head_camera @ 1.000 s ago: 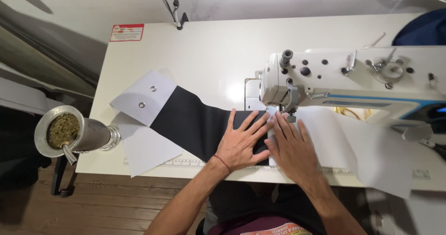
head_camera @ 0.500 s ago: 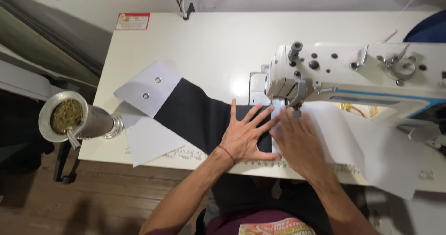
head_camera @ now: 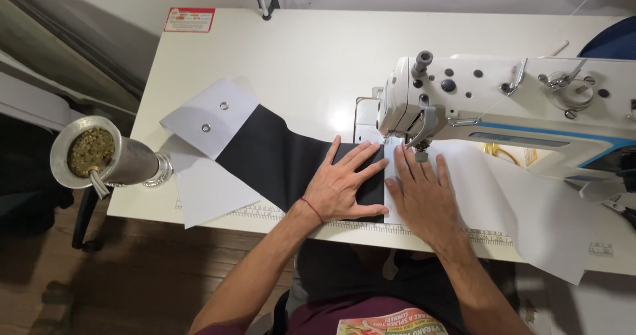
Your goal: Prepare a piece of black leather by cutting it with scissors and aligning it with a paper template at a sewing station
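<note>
Fingers of both your hands are spread flat and grip nothing: your left hand presses palm-down on the black fabric, your right hand on the white fabric just right of it, thumbs nearly meeting at the seam.

You have a white sewing table under everything. The white sewing machine stands on its right half, head overhanging your right fingertips; the presser foot sits just far of them. The black fabric runs from the machine leftward and farther away, ending in a white piece with two metal eyelets. A measuring tape is fixed along the near table edge. A metal cup of green-brown herb hangs off the left edge. A red-and-white label sits at the far left corner.
</note>
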